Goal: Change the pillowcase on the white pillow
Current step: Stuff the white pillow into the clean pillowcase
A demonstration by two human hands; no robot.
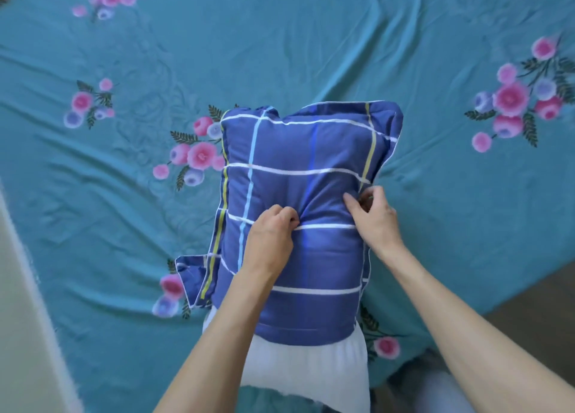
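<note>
Both forearms are bare, with no sleeves reaching the wrists. The left hand (270, 235) and right hand (375, 218) carry no rings, watch or gloves. A patch of light blue trousers (438, 391) shows below.

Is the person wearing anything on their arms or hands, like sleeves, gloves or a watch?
Nothing shows on either one. The left hand and right hand are bare, with no gloves, and I can see no rings. Both forearms are uncovered right to the bottom of the picture: no sleeves, watch or bracelet in sight.

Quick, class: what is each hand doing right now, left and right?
Left hand: fingers curled, pinching the blue checked pillowcase.
Right hand: fingers curled, gripping the same pillowcase near its edge.
</note>
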